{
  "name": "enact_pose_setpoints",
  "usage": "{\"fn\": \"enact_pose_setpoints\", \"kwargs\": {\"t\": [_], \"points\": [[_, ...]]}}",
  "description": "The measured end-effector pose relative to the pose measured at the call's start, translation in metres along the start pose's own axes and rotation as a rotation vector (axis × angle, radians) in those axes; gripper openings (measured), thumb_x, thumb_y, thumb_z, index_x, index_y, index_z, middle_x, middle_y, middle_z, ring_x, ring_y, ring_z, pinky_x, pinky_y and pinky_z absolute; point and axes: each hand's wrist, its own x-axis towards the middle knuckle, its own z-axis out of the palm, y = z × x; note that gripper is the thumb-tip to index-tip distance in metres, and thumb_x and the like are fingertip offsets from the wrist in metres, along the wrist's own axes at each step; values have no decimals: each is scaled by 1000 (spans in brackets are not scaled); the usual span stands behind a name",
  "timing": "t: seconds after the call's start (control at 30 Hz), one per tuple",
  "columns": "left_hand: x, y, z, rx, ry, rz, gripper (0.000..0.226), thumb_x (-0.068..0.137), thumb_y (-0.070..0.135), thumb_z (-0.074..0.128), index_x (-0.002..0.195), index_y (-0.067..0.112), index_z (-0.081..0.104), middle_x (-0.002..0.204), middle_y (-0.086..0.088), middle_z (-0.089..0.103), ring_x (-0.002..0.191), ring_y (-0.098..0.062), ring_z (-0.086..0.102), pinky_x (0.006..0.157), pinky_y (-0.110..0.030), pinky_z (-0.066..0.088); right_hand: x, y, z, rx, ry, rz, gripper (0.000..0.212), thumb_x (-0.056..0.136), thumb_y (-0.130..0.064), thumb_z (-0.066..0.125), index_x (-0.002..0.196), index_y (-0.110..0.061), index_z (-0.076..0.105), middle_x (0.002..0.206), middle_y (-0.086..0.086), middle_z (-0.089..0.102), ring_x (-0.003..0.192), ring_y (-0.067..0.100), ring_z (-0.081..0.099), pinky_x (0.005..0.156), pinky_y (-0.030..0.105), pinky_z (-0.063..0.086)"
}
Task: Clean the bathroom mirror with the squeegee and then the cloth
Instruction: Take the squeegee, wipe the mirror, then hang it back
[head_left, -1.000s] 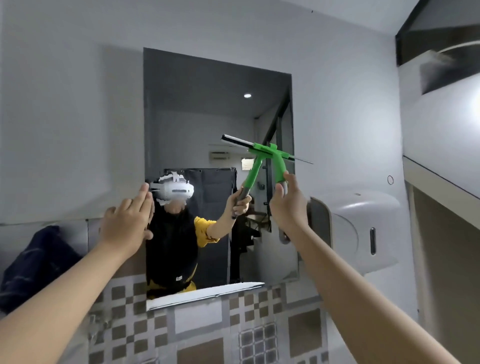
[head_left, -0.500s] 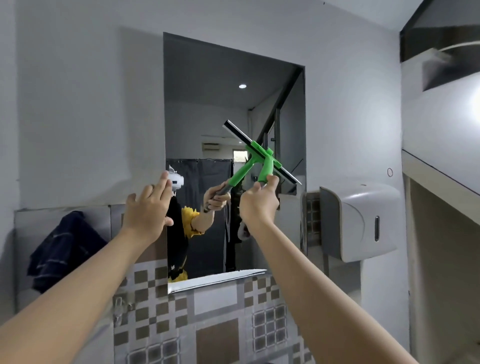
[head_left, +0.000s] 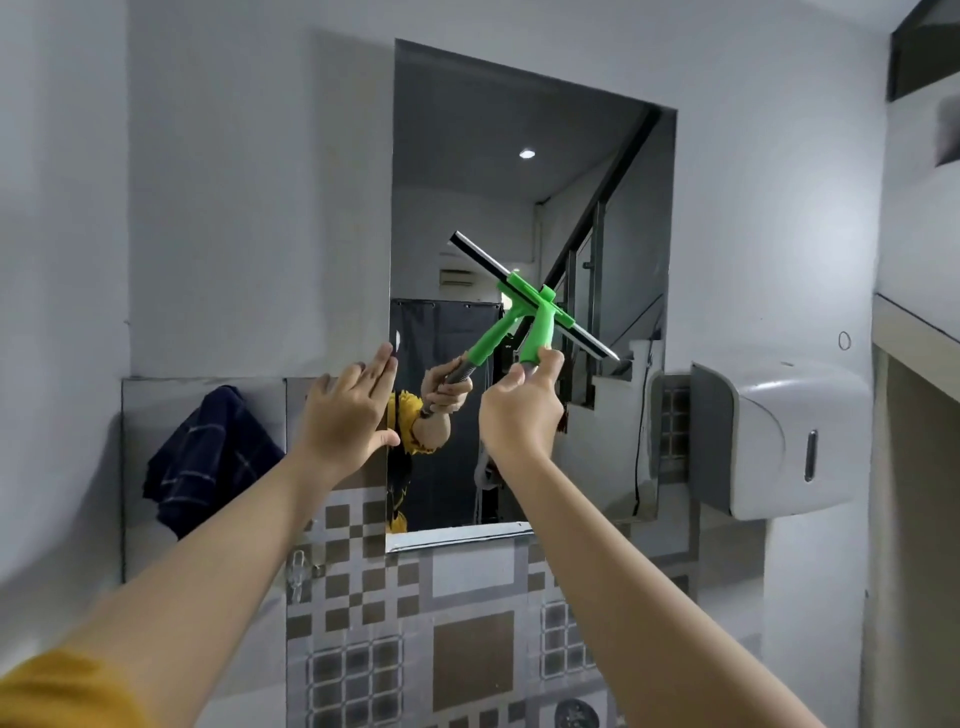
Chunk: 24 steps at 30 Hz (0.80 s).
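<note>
I held the squeegee (head_left: 535, 306) in my right hand (head_left: 519, 410), fingers clamped on its handle, blade tilted against the mirror (head_left: 519, 130). My left hand (head_left: 348, 415) lay flat, fingers straight. Squeegee step underway; next, level the blade. Cloth (head_left: 208, 457) hung left.

The squeegee (head_left: 540, 317) had a bright green handle and head, with a black rubber blade backed by a silvery strip. The cloth (head_left: 208, 462) hanging at the left was dark navy, crossed by thin pale lines in a check pattern. The wall (head_left: 234, 182) around the mirror (head_left: 597, 208) was plain pale grey. Below it, the tiles (head_left: 467, 649) carried a pattern of brown and grey squares, some checkered, with larger brown panels framed in light grey. The dispenser (head_left: 779, 436) on the right was white with a grey back. A mustard-yellow sleeve (head_left: 57, 696) showed at the lower left.
</note>
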Motion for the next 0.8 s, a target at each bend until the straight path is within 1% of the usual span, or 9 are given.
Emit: {"fn": "enact_pose_setpoints", "kwargs": {"t": [0.1, 0.2, 0.33, 0.43, 0.53, 0.67, 0.8], "points": [[-1, -1, 2, 6, -8, 8, 109, 48, 53, 83, 135, 2, 41, 147, -11, 38, 103, -33, 59, 74, -48, 54, -8, 3, 7, -12, -23, -41, 32, 101, -20, 34, 132, -28, 29, 76, -10, 50, 65, 10, 55, 52, 28, 43], [-2, -1, 4, 4, -30, 9, 117, 45, 60, 80, 138, 2, 38, 150, -9, 32, 102, -32, 59, 76, -46, 53, -14, 6, 13, -17, -34, -79, 35, 102, -20, 34, 136, -26, 28, 74, -12, 48, 62, 4, 51, 47, 23, 39], [-2, -1, 6, -6, -21, 4, 119, 45, 61, 80, 139, 2, 35, 151, -9, 30, 107, -31, 58, 80, -46, 53, -20, 10, 19, -48, -51, -112, 37, 102, -22, 33, 139, -26, 27, 73, -12, 48, 62, 4, 51, 52, 28, 43], [-2, -1, 5, -8, -14, 11, 118, 46, 60, 79, 139, 2, 35, 151, -10, 30, 111, -31, 57, 82, -46, 52, -25, 16, 25, -95, -66, -157, 39, 102, -23, 33, 141, -27, 24, 69, -6, 52, 59, 6, 53, 45, 24, 39], [-3, -2, 6, -9, -4, 17, 117, 46, 60, 79, 138, 2, 36, 150, -11, 32, 112, -31, 56, 81, -47, 53, -26, 25, 24, -161, -67, -206, 41, 102, -23, 33, 143, -26, 24, 65, -5, 52, 55, 7, 53, 43, 23, 37], [-5, -2, 7, -13, 18, 20, 115, 47, 57, 81, 137, 0, 39, 149, -12, 34, 111, -31, 57, 80, -46, 53, -24, 44, 16, -324, -64, -329, 47, 102, -26, 36, 147, -24, 22, 61, -1, 53, 50, 14, 52, 43, 26, 42], [-14, 5, 11, -27, 57, 32, 99, 54, 47, 83, 133, 1, 46, 145, -12, 41, 107, -29, 59, 82, -46, 52, -13, 59, 2, -429, -45, -432, 50, 101, -26, 39, 149, -21, 27, 60, 4, 55, 45, 17, 49, 40, 24, 39]]}}
